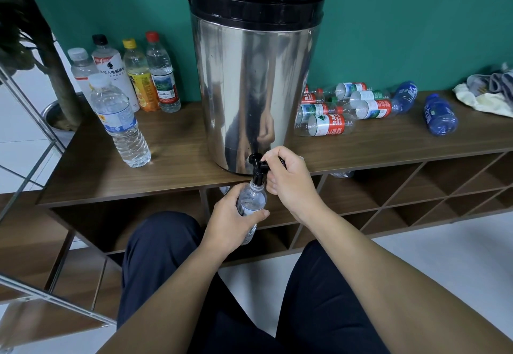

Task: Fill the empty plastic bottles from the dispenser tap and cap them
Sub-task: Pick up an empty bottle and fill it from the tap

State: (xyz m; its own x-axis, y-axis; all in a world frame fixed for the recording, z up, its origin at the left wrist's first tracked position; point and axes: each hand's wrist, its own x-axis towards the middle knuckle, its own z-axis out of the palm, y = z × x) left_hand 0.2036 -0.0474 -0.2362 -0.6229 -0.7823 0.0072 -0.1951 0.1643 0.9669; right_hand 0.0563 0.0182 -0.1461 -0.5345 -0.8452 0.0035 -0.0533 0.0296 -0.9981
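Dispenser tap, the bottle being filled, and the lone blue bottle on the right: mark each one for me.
dispenser tap (257,162), head view: on its black spout body.
bottle being filled (251,199), head view: on its clear shoulder above the left hand's grip.
lone blue bottle (439,115), head view: on its blue label.

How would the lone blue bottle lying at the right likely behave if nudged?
The blue bottle lies on its side on the shelf top, so it would probably roll. It looks empty, so likely light and easily dented.
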